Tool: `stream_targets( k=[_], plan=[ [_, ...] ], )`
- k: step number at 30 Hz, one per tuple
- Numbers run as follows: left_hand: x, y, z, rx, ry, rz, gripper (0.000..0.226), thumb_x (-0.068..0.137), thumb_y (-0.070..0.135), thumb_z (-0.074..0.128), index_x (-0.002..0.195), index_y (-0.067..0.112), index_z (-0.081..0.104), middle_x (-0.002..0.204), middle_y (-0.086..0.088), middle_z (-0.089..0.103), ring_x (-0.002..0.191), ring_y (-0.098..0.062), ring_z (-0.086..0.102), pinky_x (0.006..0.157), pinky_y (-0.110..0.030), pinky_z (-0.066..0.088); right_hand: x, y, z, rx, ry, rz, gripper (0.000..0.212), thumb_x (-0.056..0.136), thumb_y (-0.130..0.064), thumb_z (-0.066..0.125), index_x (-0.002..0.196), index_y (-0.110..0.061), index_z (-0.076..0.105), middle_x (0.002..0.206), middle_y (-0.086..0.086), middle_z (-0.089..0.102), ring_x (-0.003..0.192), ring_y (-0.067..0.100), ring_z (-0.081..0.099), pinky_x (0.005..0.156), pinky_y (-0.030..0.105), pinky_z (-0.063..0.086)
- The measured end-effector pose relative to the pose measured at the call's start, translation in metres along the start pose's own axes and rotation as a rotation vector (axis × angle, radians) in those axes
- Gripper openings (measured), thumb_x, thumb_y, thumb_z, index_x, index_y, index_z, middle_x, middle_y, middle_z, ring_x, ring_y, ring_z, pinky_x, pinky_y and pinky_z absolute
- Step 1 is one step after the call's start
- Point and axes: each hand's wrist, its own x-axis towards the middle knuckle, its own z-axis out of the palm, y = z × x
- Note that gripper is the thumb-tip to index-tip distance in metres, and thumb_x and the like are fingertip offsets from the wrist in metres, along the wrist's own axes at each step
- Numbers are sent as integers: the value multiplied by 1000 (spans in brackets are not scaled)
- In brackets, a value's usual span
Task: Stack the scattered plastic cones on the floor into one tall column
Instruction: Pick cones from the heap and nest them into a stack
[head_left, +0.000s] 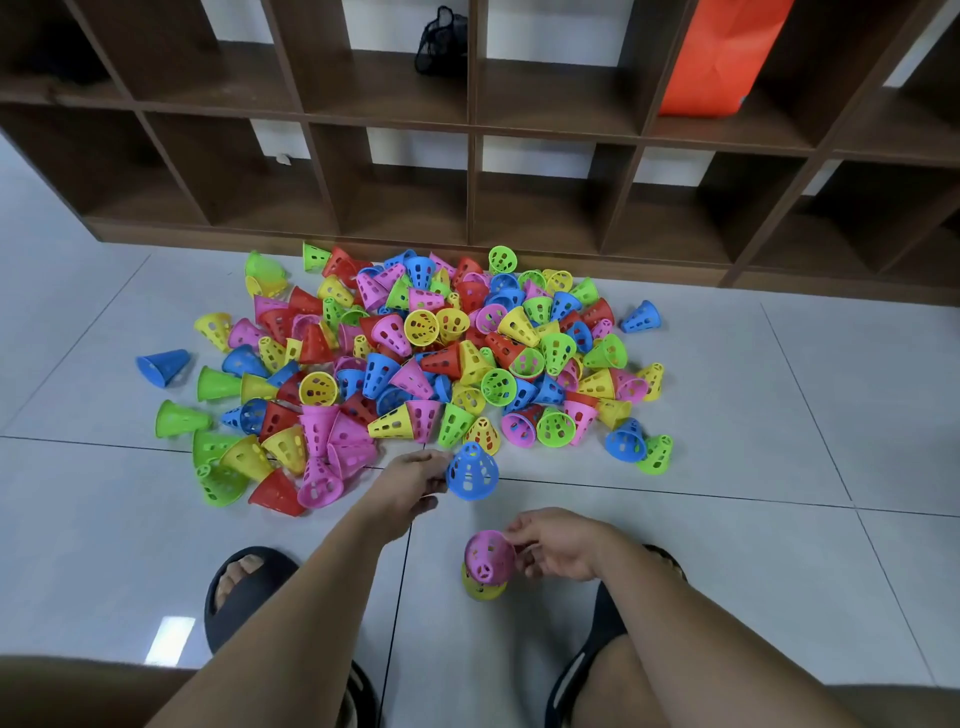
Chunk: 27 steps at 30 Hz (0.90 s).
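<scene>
A wide pile of perforated plastic cones (415, 358) in red, yellow, green, blue and pink lies scattered on the tiled floor. My left hand (413, 483) pinches a blue cone (471, 472) by its rim at the pile's near edge. Closer to me, my right hand (558, 543) holds a pink cone (488, 556) that sits on top of a yellow cone (482, 590) standing on the floor. The two form a short stack between my feet.
A dark wooden cubby shelf (472, 171) runs along the wall behind the pile, with an orange bag (722, 57) and a black mesh bag (441, 44) in it. My feet in black slippers (244, 597) flank the stack. Stray cones lie at the pile's left and right edges.
</scene>
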Motion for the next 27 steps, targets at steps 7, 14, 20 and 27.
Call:
stream_targets(
  k=[7,14,20,27],
  plan=[
    [-9,-14,7,350,-231,-85,18,101,34,69,91,21,77,83,2,69,74,-12,60,65,-25,42,12,20,14,-41,244,-3,16,102,-3,48,107,1,62,91,21,68,61,29,69,62,37,63],
    [0,-53,9,572,-105,-157,18,101,34,69,96,17,71,91,0,75,79,-14,67,68,-28,48,13,25,16,-182,312,86,22,103,-11,48,120,-1,59,100,24,66,66,31,69,71,43,65],
    [1,-81,3,491,-55,-269,18,101,28,70,101,12,63,98,-8,72,79,-20,72,67,-30,58,15,34,27,-87,170,166,32,95,-9,49,125,-1,58,114,34,69,92,43,75,80,52,66],
    [17,-94,8,244,76,-292,9,99,8,67,101,1,62,101,-21,69,82,-33,73,90,-48,65,25,24,31,17,215,60,26,96,-3,51,119,-12,60,113,28,74,100,39,77,91,51,64]
  ],
)
